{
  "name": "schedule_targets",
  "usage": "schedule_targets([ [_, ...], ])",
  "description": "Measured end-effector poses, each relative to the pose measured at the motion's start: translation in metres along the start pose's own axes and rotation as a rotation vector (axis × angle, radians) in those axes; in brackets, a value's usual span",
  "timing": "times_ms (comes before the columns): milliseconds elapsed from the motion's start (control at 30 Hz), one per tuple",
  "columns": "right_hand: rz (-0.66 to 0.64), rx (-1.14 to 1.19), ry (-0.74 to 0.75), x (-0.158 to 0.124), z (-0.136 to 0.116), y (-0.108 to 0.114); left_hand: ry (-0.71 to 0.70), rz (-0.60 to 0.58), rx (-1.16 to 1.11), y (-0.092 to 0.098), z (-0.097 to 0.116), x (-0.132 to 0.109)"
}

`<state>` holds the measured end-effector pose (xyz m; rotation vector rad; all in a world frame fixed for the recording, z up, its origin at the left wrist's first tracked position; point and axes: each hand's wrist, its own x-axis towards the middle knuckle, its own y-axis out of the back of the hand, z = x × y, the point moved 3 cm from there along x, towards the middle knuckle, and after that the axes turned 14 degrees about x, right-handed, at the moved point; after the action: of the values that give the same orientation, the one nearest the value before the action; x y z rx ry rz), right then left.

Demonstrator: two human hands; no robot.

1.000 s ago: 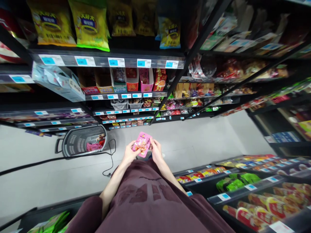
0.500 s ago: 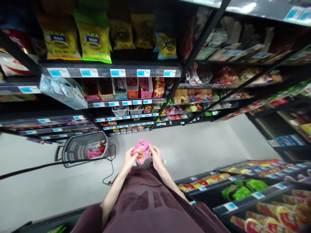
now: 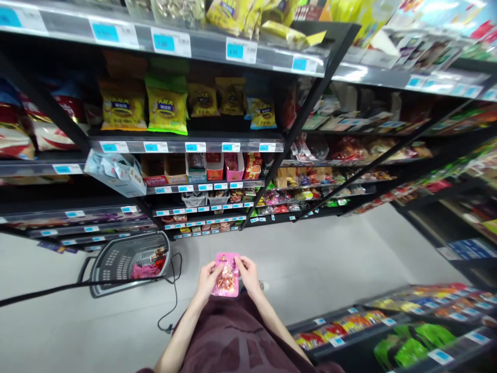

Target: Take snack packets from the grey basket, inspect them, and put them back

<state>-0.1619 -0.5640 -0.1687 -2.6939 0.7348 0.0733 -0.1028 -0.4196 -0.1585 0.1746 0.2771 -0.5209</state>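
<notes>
- Now my left hand [image 3: 206,282] pinches the left edge of a bright pink, round-cornered plastic snack packet [image 3: 227,280], thumb across its printed front.
- My right hand [image 3: 248,274] pinches the same packet near its upper right corner, so it sits between my two hands, in front of my dark maroon shirt [image 3: 233,344] and above the pale grey floor [image 3: 314,254].
- To my left on the floor stands a grey plastic shopping basket with slotted walls [image 3: 112,267]; pink and red packages [image 3: 145,271] lie inside.
- A thin black cable [image 3: 176,295] trails beside the basket.
- Ahead, yellow plastic snack bags [image 3: 166,111] stand on a black shelf, and a pale blue cardboard box [image 3: 124,184] juts out below, to their left.
</notes>
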Motion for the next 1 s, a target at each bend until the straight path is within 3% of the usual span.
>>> schedule_targets([
  [200, -0.037, -0.17, 0.097, 0.004, -0.009, -0.001, -0.043, 0.053, 0.063, 0.002, -0.004, 0.005],
  [400, -0.033, -0.42, 0.182, 0.019, -0.026, -0.005, -0.075, 0.124, 0.317, 0.011, 0.003, 0.007],
  [500, -0.107, -0.486, 0.202, 0.031, -0.035, -0.005, -0.058, 0.111, 0.442, 0.006, 0.009, 0.012],
  [700, -0.4, -0.424, 0.044, 0.049, -0.044, 0.003, -0.054, 0.066, 0.501, -0.02, 0.025, 0.038],
  [900, -0.411, -0.304, -0.028, 0.089, -0.048, 0.039, 0.039, 0.157, 0.363, -0.051, 0.043, 0.077],
  [1000, -0.416, -0.273, -0.002, 0.116, -0.059, 0.066, -0.012, 0.156, 0.36, -0.079, 0.06, 0.098],
])
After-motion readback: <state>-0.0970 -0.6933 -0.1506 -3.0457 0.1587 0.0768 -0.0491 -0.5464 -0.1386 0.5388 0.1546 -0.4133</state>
